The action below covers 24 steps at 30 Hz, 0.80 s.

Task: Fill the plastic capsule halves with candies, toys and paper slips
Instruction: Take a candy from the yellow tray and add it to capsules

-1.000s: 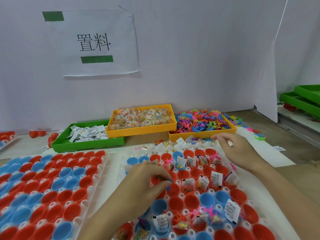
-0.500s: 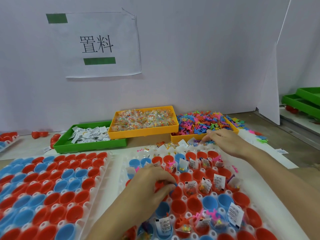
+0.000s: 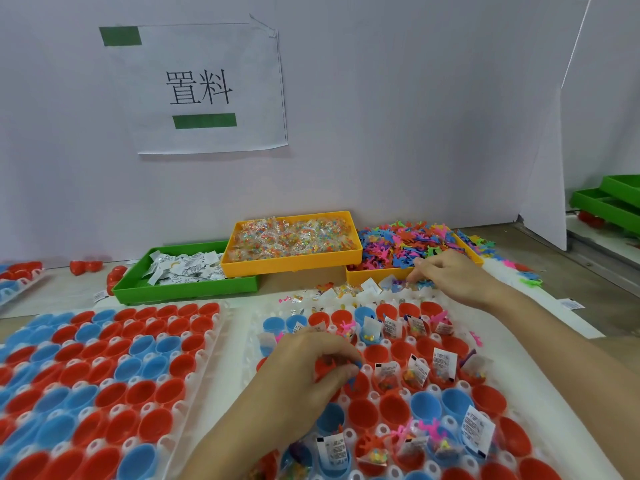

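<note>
Meanwhile the right hand (image 3: 453, 277) has slid forward from over the white moulded tray of red and blue plastic capsule halves (image 3: 408, 355) to the loose pile of small coloured plastic toys (image 3: 412, 284) before the orange bin, fingers curled down onto it; whether they grasp anything cannot be told. The left hand (image 3: 311, 368) stays over a red capsule half, fingertips pinching small red and blue toy figures (image 3: 327, 367). Likely another toy is being fetched while one is dropped in. Many cups are unfilled. The white paper sign (image 3: 207, 88) taped to the wall reads "置料"; print on the paper slips is too small to read.
</note>
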Motion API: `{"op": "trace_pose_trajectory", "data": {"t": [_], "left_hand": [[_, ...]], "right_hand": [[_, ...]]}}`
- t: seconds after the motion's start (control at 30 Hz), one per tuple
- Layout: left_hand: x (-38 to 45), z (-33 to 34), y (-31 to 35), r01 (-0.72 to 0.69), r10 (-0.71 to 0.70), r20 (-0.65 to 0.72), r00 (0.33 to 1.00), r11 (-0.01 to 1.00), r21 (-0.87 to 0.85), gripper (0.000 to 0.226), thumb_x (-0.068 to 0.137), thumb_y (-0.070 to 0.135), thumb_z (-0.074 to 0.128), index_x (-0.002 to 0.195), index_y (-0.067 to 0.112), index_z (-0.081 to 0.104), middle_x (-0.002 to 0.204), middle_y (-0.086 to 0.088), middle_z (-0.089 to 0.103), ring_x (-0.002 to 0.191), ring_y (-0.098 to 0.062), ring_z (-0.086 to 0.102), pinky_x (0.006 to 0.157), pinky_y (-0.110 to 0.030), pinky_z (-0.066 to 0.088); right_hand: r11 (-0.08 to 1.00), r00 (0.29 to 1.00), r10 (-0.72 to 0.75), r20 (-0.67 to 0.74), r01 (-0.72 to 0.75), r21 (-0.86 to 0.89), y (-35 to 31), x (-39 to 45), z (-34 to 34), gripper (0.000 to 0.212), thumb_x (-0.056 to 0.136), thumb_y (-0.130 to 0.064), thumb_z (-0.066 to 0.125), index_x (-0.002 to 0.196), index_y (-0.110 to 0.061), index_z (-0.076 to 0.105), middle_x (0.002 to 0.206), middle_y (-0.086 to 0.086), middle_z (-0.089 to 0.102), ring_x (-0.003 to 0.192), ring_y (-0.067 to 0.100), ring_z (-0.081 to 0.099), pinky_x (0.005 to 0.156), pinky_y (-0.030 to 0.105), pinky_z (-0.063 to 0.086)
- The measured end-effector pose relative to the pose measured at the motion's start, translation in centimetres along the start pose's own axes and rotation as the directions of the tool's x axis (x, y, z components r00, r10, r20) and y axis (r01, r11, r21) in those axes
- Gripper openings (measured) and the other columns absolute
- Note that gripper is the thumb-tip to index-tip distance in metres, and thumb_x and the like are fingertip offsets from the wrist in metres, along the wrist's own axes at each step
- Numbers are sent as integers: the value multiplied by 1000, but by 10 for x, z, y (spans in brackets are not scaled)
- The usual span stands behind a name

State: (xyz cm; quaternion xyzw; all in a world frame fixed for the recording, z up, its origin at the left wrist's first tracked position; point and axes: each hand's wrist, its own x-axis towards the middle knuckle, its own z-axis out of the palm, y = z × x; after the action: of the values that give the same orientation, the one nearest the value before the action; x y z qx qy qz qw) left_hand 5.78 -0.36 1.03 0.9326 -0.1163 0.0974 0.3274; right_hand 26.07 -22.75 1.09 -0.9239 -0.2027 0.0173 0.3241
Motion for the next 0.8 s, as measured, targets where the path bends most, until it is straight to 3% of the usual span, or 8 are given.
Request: {"op": "trace_pose_trajectory", "data": {"t": [0.1, 0.2, 0.3, 0.37, 0.53, 0.63, 0.7, 0.8], "left_hand": [[-1, -1, 1, -6, 6, -24, 1000, 1000, -17, 10, 92, 29, 68, 93, 37, 74, 83, 26, 64, 90, 4, 53, 71, -8, 36], [0, -1, 2, 7, -7, -18, 1000, 1000, -6, 9, 91, 30, 68, 91, 37, 73, 83, 25, 63, 91, 4, 51, 71, -8, 35], [0, 0, 3, 38, -37, -9, 999, 999, 31, 6, 91, 33, 67, 92, 37, 72, 89, 28, 60, 96, 5, 47, 79, -11, 35], [1, 1, 2, 39, -39, -3, 999, 997, 71, 5, 91, 35, 66, 93, 36, 71, 92, 27, 58, 100, 2, 45, 88, -14, 34], [2, 2, 2, 42, -43, -1, 999, 994, 101, 9, 91, 36, 65, 98, 34, 71, 94, 28, 54, 100, 1, 42, 86, -13, 31], [1, 2, 2, 17, -15, -29, 999, 996, 84, 9, 89, 35, 68, 97, 35, 70, 93, 27, 58, 100, 3, 44, 86, -12, 33], [1, 2, 1, -7, 10, -48, 999, 997, 74, 9, 87, 32, 71, 96, 34, 69, 91, 26, 58, 98, 3, 46, 86, -12, 33], [1, 2, 0, -21, 26, -65, 998, 997, 76, 9, 88, 28, 72, 90, 35, 67, 90, 25, 59, 97, 3, 47, 90, -16, 34]], "right_hand": [[997, 998, -23, -59, 27, 73, 4, -3, -2, 44, 107, -30, 42, 97, -8, 79, 110, 1, 74, 106, 9, 62, 92, 28, 42], [992, 989, -49, -137, 65, 111, 8, -6, -3, 39, 104, -25, 49, 91, -5, 79, 96, -5, 73, 101, 8, 66, 92, 29, 48], [989, 973, -60, -221, 87, 117, 11, -9, -3, 27, 100, -21, 58, 91, -10, 80, 91, -7, 72, 89, 1, 64, 87, 29, 51], [987, 957, -37, -287, 80, 140, 14, -12, -2, 18, 96, -20, 64, 96, -11, 80, 95, -3, 74, 88, 6, 66, 82, 26, 51], [979, 886, 28, -462, 68, 190, 16, -24, 3, 12, 85, -12, 77, 97, -11, 80, 88, 0, 75, 79, 2, 66, 67, 15, 48], [964, 864, 40, -501, 98, 246, 7, -31, -1, 14, 84, -8, 78, 97, -11, 78, 87, -2, 72, 80, 2, 66, 72, 19, 53], [944, 854, 3, -520, 170, 284, -5, -36, -8, 17, 83, -5, 78, 97, -15, 77, 84, -4, 72, 76, 4, 68, 69, 13, 53], [895, 892, -85, -444, 264, 359, -29, -49, -18, 26, 79, -5, 81, 96, -23, 75, 81, -4, 73, 74, 8, 72, 68, 8, 53]]}}
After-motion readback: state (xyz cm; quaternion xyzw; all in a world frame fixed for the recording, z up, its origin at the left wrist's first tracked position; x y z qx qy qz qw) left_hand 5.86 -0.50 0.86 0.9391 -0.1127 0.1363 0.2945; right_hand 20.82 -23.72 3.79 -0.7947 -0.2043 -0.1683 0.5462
